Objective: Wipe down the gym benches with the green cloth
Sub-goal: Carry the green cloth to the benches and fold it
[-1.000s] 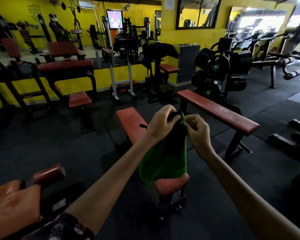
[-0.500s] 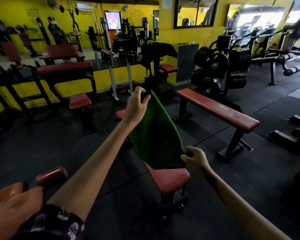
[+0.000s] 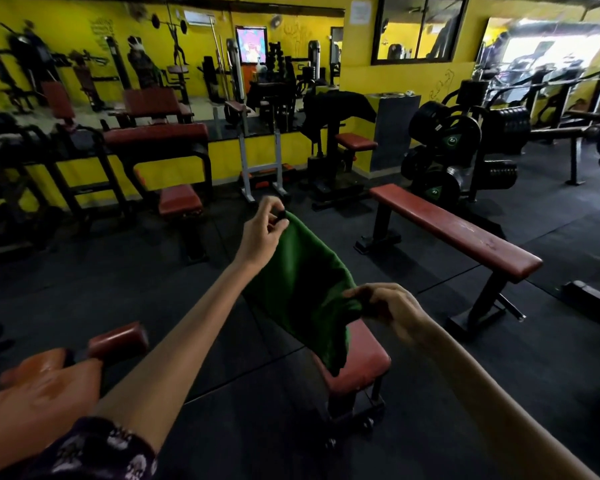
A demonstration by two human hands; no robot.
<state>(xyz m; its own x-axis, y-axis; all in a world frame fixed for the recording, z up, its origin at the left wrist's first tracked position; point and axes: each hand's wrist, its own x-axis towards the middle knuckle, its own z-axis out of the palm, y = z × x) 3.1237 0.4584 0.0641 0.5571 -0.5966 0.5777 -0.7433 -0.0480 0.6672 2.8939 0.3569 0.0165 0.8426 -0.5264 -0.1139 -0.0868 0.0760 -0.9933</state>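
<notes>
Head view: green cloth (image 3: 302, 289) hangs limp over the near red bench (image 3: 357, 362); left hand (image 3: 260, 233) and right hand (image 3: 388, 306) pinch opposite corners, fingers closed; light, soft, best gripped by edges.

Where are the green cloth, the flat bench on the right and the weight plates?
Cloth (image 3: 302, 285): head view, middle of the hanging fabric.
Flat bench (image 3: 454, 230): head view, red pad top.
Weight plates (image 3: 444, 128): head view, face of an upper black plate.

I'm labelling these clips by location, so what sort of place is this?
A weight-training gym, almost certainly. Red padded flat benches stand on dark rubber flooring, a rack of black weight plates sits by the yellow wall, and more machines line the mirror.
</notes>
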